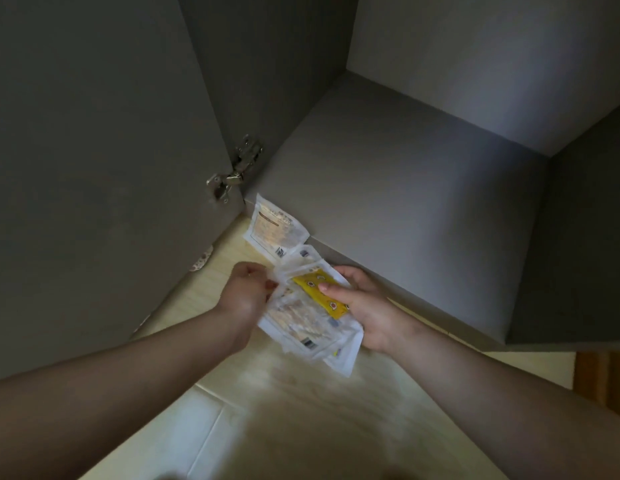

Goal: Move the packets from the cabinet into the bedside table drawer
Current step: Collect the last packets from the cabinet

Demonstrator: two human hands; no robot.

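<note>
Just off the cabinet shelf (405, 202), square the bundle of packets (301, 327), pinched at one edge by the left hand (244, 289) and thumb-clamped by the right hand (367, 306). Then collect the stray packet (272, 230) at the shelf's left corner.

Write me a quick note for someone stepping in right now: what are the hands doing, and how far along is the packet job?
Left hand: its fingers pinch the left edge of the stack of packets.
Right hand: grips the stack from the right, thumb on the yellow packet.
One white packet lies loose at the cabinet front corner, below the hinge.
Done: most packets are in hand.
Left: pick up the loose one and carry all to the bedside table drawer, which is not in view.
</note>
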